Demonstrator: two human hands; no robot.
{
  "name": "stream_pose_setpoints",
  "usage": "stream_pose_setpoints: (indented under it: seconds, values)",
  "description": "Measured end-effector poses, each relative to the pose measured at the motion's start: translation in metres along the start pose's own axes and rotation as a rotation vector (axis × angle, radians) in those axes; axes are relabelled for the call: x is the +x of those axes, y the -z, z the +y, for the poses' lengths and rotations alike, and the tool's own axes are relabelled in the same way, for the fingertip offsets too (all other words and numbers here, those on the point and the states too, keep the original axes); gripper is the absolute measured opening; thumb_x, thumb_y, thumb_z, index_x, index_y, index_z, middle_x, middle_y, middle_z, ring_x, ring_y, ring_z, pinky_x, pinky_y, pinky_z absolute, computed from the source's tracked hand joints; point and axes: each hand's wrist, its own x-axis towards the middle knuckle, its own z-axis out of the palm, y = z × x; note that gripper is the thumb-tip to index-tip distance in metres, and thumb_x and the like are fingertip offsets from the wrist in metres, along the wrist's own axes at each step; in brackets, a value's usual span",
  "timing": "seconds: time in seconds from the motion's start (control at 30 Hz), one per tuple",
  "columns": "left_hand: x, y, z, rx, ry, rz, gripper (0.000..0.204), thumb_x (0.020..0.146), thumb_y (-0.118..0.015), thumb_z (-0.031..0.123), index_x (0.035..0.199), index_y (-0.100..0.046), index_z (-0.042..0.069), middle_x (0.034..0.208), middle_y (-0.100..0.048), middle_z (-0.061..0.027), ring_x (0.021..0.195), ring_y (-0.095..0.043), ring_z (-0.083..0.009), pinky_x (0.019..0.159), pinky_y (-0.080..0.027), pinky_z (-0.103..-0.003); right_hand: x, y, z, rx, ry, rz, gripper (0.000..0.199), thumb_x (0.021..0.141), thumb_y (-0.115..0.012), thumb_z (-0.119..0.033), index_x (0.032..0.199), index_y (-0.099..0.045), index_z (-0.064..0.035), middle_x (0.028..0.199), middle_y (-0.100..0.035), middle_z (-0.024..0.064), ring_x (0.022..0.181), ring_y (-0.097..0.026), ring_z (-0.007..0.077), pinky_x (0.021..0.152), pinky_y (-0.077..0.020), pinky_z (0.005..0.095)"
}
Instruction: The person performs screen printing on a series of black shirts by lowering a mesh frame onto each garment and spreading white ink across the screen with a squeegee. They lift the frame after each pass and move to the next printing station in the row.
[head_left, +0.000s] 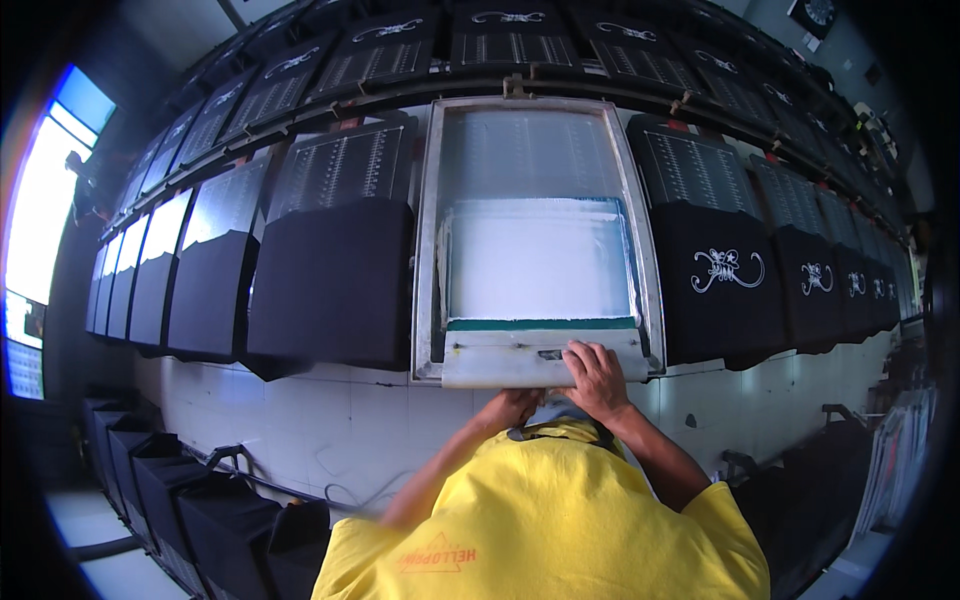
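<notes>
A silver-framed printing screen [428,230] lies in front of me on a platen of the long row. White ink [540,262] covers the nearer part of its mesh, and the far part looks greyish. Across the near end rests a wide pale squeegee [490,366] with a green blade [540,324] along its far edge. My right hand [597,382] is closed over the squeegee's right half, fingers bent over its top. My left hand [516,403] is at the squeegee's near edge, left of centre; its fingers are mostly hidden.
Left of the screen, a plain black shirt [330,285] covers a platen; to the right, a black shirt [725,280] carries a white curled print. Another row of printed black shirts [510,22] stands beyond a metal rail [375,95]. Black-covered platens [215,510] stand behind me at left.
</notes>
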Motion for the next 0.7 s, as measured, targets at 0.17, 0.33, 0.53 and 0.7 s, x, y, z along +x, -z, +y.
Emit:
stream_pose_setpoints:
  seconds: [0.17,0.33,0.53,0.7]
  values:
    - [-0.037,0.045,0.102,-0.068,0.400,0.011,0.038,0.108,-0.049,0.032,0.100,-0.071,0.003,0.066,-0.056,-0.0015,0.052,-0.048,-0.0089,0.051,-0.039,-0.026,-0.004,0.025,0.025,0.156,-0.107,0.102,0.056,0.082,-0.077,-0.039,0.121,-0.062,-0.0023,0.130,-0.059,0.0137,0.119,-0.057,0.0320,0.101,-0.0450,0.0444]
    - [-0.047,0.116,0.102,0.084,0.016,0.784,0.030,0.107,-0.050,0.025,0.110,-0.069,0.002,0.069,-0.060,-0.0047,0.062,-0.058,-0.0119,0.061,-0.050,-0.026,-0.024,0.030,0.110,-0.011,-0.506,0.484,0.034,0.092,-0.061,-0.005,0.125,-0.064,-0.0039,0.128,-0.060,0.0165,0.118,-0.056,0.0365,0.101,-0.0467,0.0448]
    - [-0.034,0.155,0.045,0.878,0.137,0.875,0.027,0.102,-0.053,0.020,0.111,-0.070,0.002,0.087,-0.070,-0.0210,0.088,-0.068,-0.0398,0.079,-0.054,-0.043,-0.047,-0.012,0.164,0.472,-0.877,0.340,0.033,0.096,-0.057,-0.011,0.128,-0.063,-0.0006,0.121,-0.067,0.0224,0.112,-0.063,0.0383,0.100,-0.0484,0.0403]
    - [-0.025,0.162,0.042,0.653,0.345,0.800,0.028,0.096,-0.060,0.021,0.109,-0.072,-0.001,0.098,-0.070,-0.0263,0.096,-0.069,-0.0414,0.084,-0.053,-0.044,-0.047,-0.033,0.175,0.628,-0.958,0.425,0.031,0.097,-0.059,-0.015,0.121,-0.067,0.0039,0.117,-0.071,0.0209,0.112,-0.066,0.0309,0.099,-0.0488,0.0359]
